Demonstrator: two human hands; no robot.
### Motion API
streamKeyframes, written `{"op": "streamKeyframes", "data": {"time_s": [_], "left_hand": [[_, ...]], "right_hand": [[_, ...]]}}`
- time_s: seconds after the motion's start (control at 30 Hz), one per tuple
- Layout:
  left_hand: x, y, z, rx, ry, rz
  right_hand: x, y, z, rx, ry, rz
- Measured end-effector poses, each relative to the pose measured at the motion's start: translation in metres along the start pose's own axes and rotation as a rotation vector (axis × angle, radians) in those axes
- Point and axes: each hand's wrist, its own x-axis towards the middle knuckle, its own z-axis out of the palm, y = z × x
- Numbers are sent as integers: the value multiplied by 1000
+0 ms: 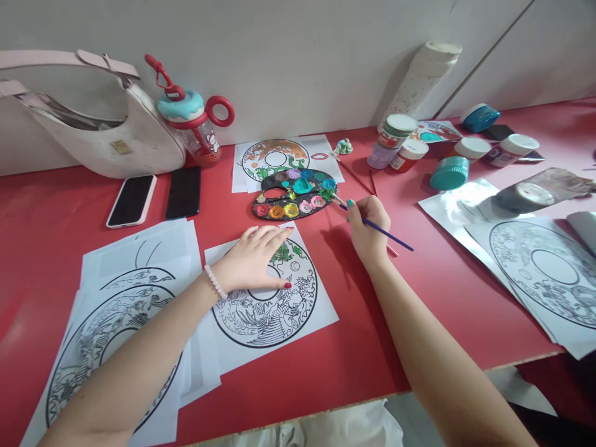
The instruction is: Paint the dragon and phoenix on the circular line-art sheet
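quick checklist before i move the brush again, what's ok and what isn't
1. Right hand gripping the blue brush: ok.
2. Brush tip at the green paint on the right of the palette: ok.
3. Left hand flat on the partly coloured sheet: ok.
4. Right amount of paint on the bristles: cannot tell, too small.
5. Green patches on the sheet dry: cannot tell.
6. Black phone apart from the palette: ok.
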Motion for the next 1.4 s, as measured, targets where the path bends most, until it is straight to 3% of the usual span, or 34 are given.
{"op": "streamKeyframes", "data": {"time_s": [0.43,0.63,0.93,1.4], "left_hand": [[0,0,-1,-36,-29,-17],[0,2,-3,-40,-38,-23],[0,0,0,-57,6,-11],[-1,0,1,-86,20,-2]], "right_hand": [[2,0,3,49,-22,36],[-4,-20,-6,214,46,48],[-26,-39,-7,323,-345,-36],[-29,-36,-6,232,-446,-102]]}}
